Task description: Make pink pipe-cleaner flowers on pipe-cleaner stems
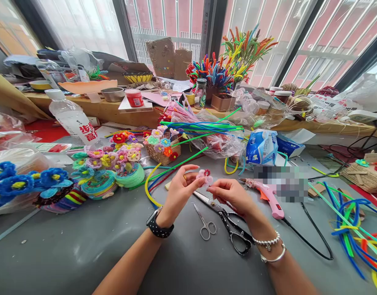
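Note:
A small pale pink fuzzy flower with a red centre (206, 178) is held up between my two hands. The fingers of my left hand (185, 186) pinch it from the left. My right hand (232, 194) is closed at its lower right side, thumb and forefinger pressed together at a petal. A dark red fuzzy stem partly shows under my right hand. Below the hands, small silver scissors (206, 223) and large black-handled scissors (228, 221) lie on the grey table (84, 254).
A pink glue gun (272, 200) with its black cord lies right of my right hand. Fuzzy flower pots (99, 184) and a bottle (73, 119) stand left. Loose coloured stems (349, 221) spread at the right. A tissue pack (261, 146) and a flower basket (162, 153) are behind.

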`<state>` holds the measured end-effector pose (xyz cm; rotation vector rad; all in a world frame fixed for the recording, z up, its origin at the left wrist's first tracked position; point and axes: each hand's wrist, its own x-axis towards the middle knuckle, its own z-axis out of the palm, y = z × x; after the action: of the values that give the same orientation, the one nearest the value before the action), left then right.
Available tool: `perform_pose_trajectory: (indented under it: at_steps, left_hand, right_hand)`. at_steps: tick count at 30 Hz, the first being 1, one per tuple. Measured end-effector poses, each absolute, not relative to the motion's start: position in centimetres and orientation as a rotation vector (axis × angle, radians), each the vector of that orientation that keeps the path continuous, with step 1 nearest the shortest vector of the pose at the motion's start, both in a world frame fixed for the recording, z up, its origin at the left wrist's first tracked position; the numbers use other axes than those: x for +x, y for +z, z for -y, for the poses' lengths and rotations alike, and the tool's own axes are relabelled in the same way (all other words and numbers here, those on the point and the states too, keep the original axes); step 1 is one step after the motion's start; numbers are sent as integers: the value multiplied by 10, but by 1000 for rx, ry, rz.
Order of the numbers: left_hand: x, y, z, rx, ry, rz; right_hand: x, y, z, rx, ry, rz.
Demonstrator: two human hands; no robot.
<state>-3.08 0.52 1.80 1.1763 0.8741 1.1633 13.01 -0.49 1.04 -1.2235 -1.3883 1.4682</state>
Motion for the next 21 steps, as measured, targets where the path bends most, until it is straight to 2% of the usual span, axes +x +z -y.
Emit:
perform_pose_trajectory:
  at_steps: [8, 21]
  left_hand:
    - [-25, 13, -1, 1190, 1192, -882]
    - [-22, 15, 2, 1227, 1044, -876]
  right_hand:
    - [121, 6, 6, -1117, 1373, 1372]
    - [118, 13, 14, -1141, 1053, 1369]
